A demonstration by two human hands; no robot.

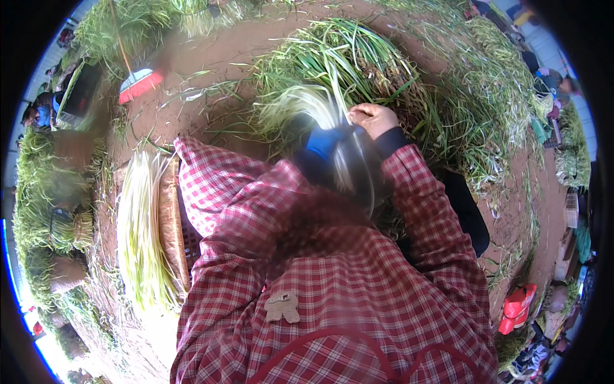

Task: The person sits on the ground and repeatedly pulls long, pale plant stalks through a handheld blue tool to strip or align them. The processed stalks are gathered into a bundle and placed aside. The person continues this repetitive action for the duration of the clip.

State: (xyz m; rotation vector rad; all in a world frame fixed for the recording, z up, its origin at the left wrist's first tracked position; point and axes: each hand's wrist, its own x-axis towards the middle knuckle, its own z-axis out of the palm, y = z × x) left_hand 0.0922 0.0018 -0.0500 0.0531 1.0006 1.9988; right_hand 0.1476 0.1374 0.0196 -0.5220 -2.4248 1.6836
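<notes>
A blurred blue glove covers my left hand (320, 143), which grips a bundle of long pale stalks (307, 106) before my chest. My bare right hand (375, 119) is beside the bundle, thumb and fingers pinched at a single green-white stalk (337, 91). Just beyond both hands lies a heap of leafy green plants (352, 60), like garlic greens, with brown roots and dry husks on its right side. To my left, long trimmed pale stalks (141, 230) lie alongside a brown board-like edge (171, 221). My checked sleeves and apron hide what is underneath.
A broom (140, 85) with red bristles stands at the upper left. Loose leaves litter the brown floor (206, 53), and a long mound of greens (484, 96) runs along the right. Red shoe-like items (517, 307) sit at lower right. Other people (43, 110) are at the far edges.
</notes>
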